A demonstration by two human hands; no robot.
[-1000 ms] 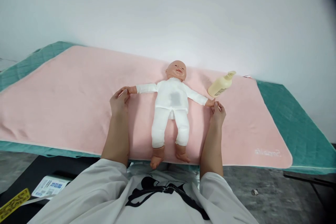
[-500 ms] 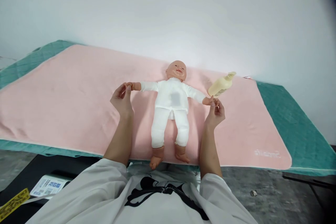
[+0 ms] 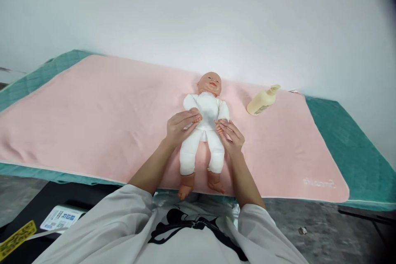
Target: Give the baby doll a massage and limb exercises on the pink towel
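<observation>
Just folded doll [image 3: 204, 132] arms in from spread; left hand [image 3: 180, 126] and right hand [image 3: 230, 135] each pinching doll wrist over belly, lotion bottle [image 3: 262, 101] right of doll untouched.

Lighting bright, even and diffuse, apparently from overhead. The white wall [image 3: 198, 8] at the top of the frame is near washed out. Shadows soft and faint. No hard glare. Focus sharp at centre. Wide-angle bowing curves straight edges toward the sides. Dark vignette in the upper right corner.
</observation>
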